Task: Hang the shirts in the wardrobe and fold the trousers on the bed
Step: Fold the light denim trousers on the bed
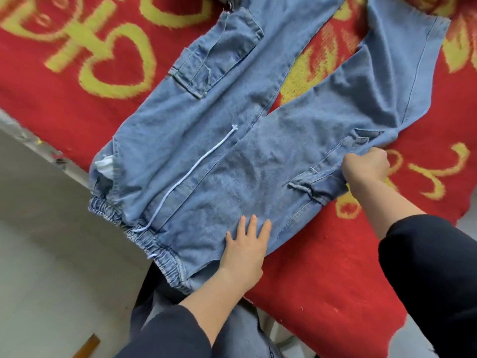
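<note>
One pair of pale blue denim trousers [206, 140] lies front-up and spread flat on the bed, the two legs running away toward the top of the view and parting in a narrow V. Its elastic waistband [144, 239] sits nearest the person, at the bed's near edge and partly overhanging it. A white drawstring [196, 166] trails from the waistband up across the front. A cargo pocket [214, 55] shows on the left leg, and another lies on the right leg beside the right hand.

The left hand [245, 251] rests palm down on the denim just above the waistband, its fingers [254, 223] straight and slightly apart, pressing the cloth flat. The right hand [365, 167] is closed in a fist on the outer side seam of the right leg, fingers curled around a bunch of denim at the pocket. Both arms wear dark sleeves [426, 267] pushed up the forearm.

Under the trousers, a red blanket [322, 293] with yellow hearts and curling shapes covers the bed; its edge hangs ragged at the lower right. A pale grey bed edge [31, 140] shows at the left, with a light floor [51, 254] below it. A strip of wood [87, 346] lies on the floor at the bottom left. The person's own grey trouser legs [160, 306] stand against the bed.
</note>
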Demonstrator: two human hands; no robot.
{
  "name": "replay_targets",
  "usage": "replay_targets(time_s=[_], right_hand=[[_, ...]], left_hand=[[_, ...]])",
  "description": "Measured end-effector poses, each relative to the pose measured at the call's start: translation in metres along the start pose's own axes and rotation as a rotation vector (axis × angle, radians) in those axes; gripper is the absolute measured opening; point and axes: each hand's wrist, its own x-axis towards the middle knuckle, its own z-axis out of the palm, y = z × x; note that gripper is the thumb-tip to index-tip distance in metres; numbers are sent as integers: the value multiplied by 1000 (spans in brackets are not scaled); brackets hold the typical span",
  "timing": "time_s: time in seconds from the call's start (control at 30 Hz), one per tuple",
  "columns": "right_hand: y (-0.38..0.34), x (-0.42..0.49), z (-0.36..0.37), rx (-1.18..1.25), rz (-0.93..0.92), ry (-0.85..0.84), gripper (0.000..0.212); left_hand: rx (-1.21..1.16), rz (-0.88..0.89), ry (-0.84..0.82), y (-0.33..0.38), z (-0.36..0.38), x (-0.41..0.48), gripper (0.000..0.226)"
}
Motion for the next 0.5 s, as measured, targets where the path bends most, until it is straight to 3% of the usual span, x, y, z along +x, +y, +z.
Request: replay_targets(time_s=[0.1, 0.17, 0.2, 0.27, 0.33, 0.37, 0.43, 0.5], right_hand=[[-38, -9, -1, 122, 36, 31, 37], [-79, -14, 2, 234, -9, 20, 21], [-104, -18, 3, 274, -50, 6, 5], [-159, -30, 8, 402, -123, -63, 18], [-207, -47, 16, 669, -177, -256, 17], [-225, -57, 21, 759, -216, -398, 12], [-243, -79, 39, 755, -296, -639, 5], [-235, -97, 62, 542, -391, -662, 4]], left_hand=[[-392, -84, 4, -40, -46, -12, 44], [-561, -142, 58, -80, -81, -19, 18], [-613, -163, 97, -102, -97, -22, 14], [-705, -184, 195, -144, -130, -27, 17], [-756, -239, 360, -182, -157, -30, 5], [-763, -296, 465, -200, -165, -28, 16], [-712, -392, 623, -238, -165, -21, 16], [-699, -449, 650, -267, -148, -13, 11]])
